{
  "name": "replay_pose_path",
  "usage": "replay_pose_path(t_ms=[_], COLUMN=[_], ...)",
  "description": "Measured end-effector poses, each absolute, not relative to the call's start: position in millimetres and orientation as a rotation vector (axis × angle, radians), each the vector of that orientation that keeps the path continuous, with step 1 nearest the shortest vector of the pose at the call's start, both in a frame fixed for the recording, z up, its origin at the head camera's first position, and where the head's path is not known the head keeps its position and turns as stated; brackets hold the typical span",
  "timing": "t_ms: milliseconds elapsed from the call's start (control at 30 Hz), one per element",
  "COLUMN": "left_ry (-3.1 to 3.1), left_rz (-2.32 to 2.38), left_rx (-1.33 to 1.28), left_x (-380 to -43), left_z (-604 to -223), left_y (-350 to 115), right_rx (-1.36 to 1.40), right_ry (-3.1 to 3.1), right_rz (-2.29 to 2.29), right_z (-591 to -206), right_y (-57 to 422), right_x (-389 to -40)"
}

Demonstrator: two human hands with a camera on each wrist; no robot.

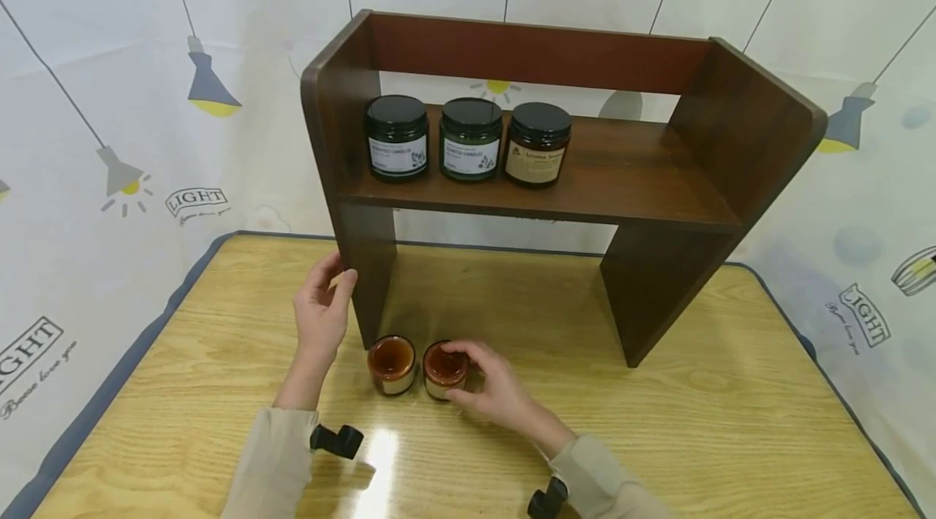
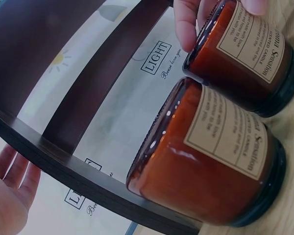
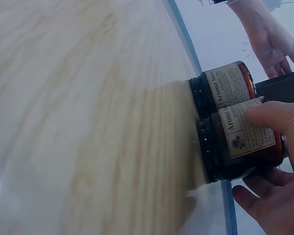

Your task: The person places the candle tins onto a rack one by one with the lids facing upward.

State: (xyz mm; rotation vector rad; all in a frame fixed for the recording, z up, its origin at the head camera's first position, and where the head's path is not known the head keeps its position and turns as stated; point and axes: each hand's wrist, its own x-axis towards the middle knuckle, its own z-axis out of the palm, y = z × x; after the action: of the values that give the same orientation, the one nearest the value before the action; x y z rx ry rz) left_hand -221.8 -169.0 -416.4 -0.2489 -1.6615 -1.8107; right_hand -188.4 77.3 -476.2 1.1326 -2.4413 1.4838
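Observation:
Two amber candle jars with beige labels stand upside down on their dark lids, side by side at the foot of the shelf's left panel. My right hand (image 1: 497, 393) grips the right candle jar (image 1: 436, 393), thumb on its label and fingers across on the opposite side. The left candle jar (image 2: 210, 156) stands close beside it, untouched. At the brown wooden shelf (image 1: 658, 218), my left hand (image 1: 320, 312) holds the front edge of the left side panel, with its thumb at the edge and its fingers on the outer side.
On the shelf board stand a dark lidded jar (image 1: 397, 137), a green jar (image 1: 470, 139) and an amber jar (image 1: 538, 144) in a row at the left. The wood-grain table (image 1: 695, 421) meets a lamp-patterned wall covering (image 1: 256, 97) behind.

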Motion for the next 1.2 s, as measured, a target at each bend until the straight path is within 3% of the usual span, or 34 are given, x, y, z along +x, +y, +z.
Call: replay_pose_path(t_ms=[567,1200], left_ry=[-1.652,-1.658], left_rz=[-1.819,-1.802], left_rx=[-0.255,-0.256], left_x=[-220.9,-221.8], left_z=[-415.2,-416.5], left_y=[-168.9,-169.7], right_rx=[1.153,1.145], right_ry=[-2.414,-2.321], right_rz=[1.429,1.552], right_z=[-482.4,-448.4], right_y=[73.8,68.2], right_x=[-189.8,-174.6])
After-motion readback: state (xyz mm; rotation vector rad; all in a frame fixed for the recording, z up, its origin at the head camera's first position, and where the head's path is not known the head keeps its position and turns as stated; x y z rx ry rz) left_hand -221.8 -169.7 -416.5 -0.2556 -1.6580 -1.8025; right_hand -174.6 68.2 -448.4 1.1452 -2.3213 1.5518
